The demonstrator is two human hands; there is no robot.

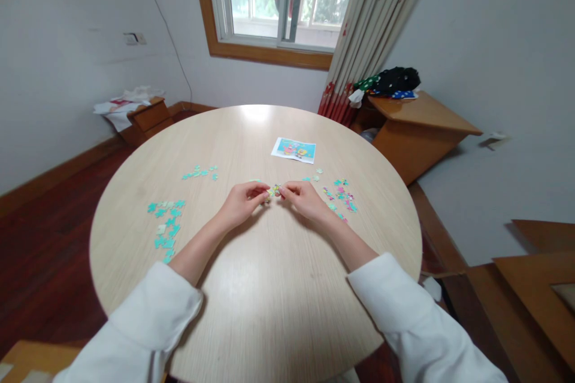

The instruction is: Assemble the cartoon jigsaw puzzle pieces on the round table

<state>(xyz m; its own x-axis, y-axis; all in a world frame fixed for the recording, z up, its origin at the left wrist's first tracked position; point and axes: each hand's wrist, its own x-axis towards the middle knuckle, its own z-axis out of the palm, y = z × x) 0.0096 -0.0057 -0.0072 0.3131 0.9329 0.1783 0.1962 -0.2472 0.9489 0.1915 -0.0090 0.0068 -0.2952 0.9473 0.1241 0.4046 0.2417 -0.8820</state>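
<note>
Near the middle of the round table, both hands meet over a few small yellowish jigsaw puzzle pieces [275, 191]. My left hand [245, 201] pinches them from the left, thumb and fingers together. From the other side my right hand [304, 197] grips them, its fingertips closed. Whether the pieces are locked together is too small to tell. Teal and pink puzzle pieces [345, 195] lie just right of my right hand. Several teal pieces [167, 227] are spread out to the left, and a smaller group of teal pieces [200, 172] sits farther back.
A picture card [293, 150] with cartoon figures lies beyond the hands on the round table [269, 287]. Behind the table are a window [287, 0] and a curtain [359, 24]. A wooden cabinet [417, 125] with cloth on it stands at the back right.
</note>
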